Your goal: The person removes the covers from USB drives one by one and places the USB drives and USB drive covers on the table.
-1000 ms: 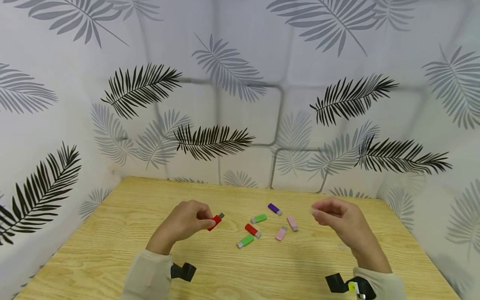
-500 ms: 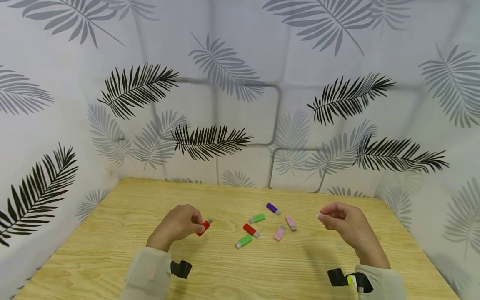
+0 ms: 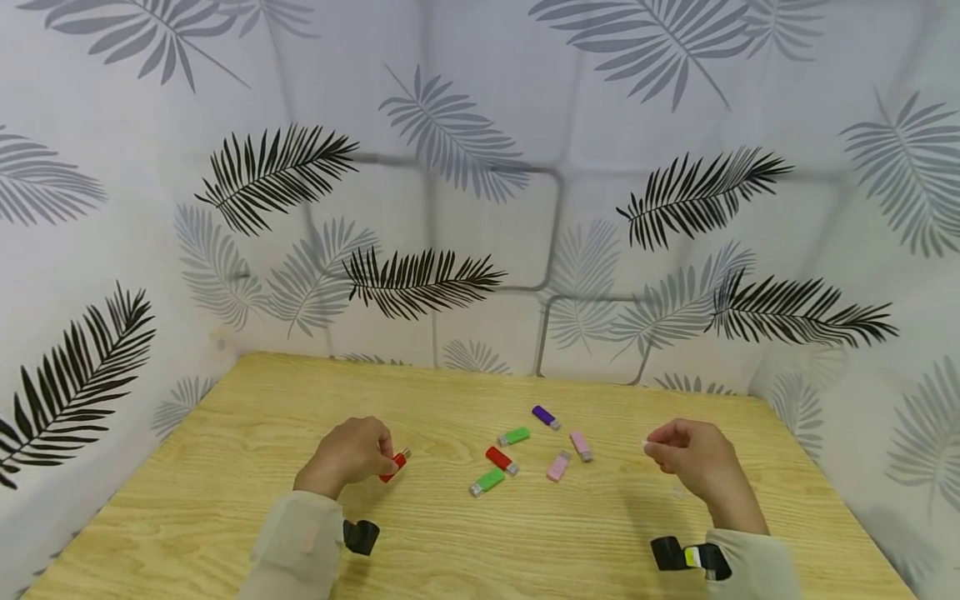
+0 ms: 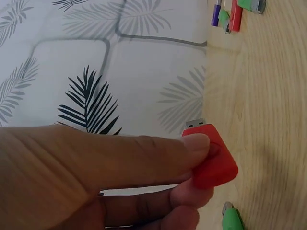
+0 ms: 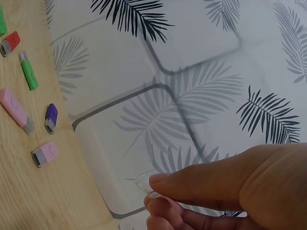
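Observation:
My left hand [image 3: 352,454] pinches a red USB flash drive [image 3: 394,467] between thumb and fingers. In the left wrist view the thumb lies across the red body, and its metal plug [image 4: 195,123] is bare. My right hand [image 3: 701,458] holds a small clear plastic piece, like a cap [image 5: 145,183], at the tips of thumb and finger. Right of centre on the table lies a loose group: a second red drive [image 3: 502,460], two green drives [image 3: 487,482], a purple drive [image 3: 546,417] and two pink drives [image 3: 581,446].
The wooden table [image 3: 480,550] runs back to a leaf-patterned cloth [image 3: 480,183] that hangs behind and at both sides. A small clear piece [image 3: 678,493] lies near my right wrist. Another green drive [image 4: 232,219] shows beneath my hand in the left wrist view.
My left hand has moved left and nearer to me, carrying the red flash drive. My right hand has shifted slightly right and down with the clear piece. The drives on the table stay put.

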